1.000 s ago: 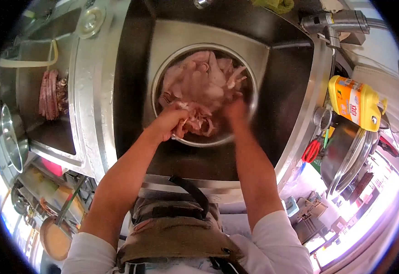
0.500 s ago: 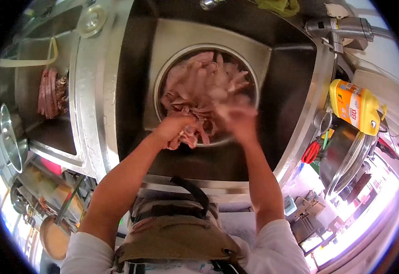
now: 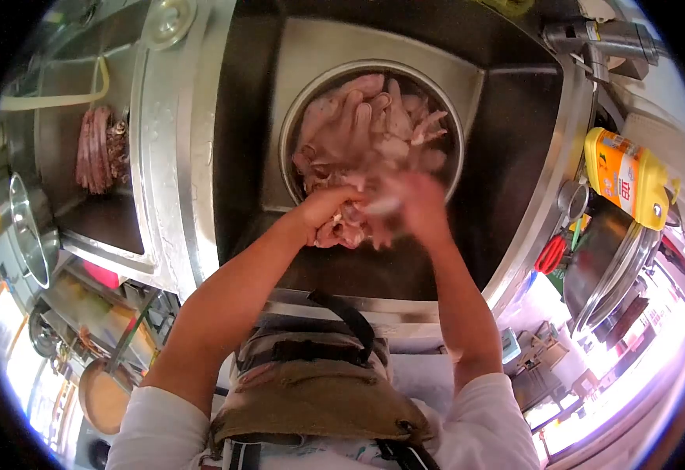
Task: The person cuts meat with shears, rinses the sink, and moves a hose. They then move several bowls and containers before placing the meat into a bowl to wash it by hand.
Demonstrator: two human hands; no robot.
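A round metal basin (image 3: 287,141) stands in the deep steel sink (image 3: 507,149), filled with pink raw meat pieces (image 3: 362,117) in liquid. At the basin's near edge, my left hand (image 3: 331,207) is closed around a bunch of raw meat (image 3: 342,231) that hangs over the rim. Just right of it, touching or very near the same bunch, is my right hand (image 3: 421,204). Motion smears its fingers, and what they hold, if anything, cannot be made out.
More long meat pieces (image 3: 94,153) lie in the left sink. On the right stand a yellow bottle (image 3: 625,176), red-handled scissors (image 3: 551,254) and stacked metal lids (image 3: 613,274). A faucet (image 3: 601,39) is at the upper right, and a round lid (image 3: 168,22) at the upper left.
The view has shifted, so the sink and basin appear farther right and higher. My right hand has come closer to my left hand and the bunch of meat.
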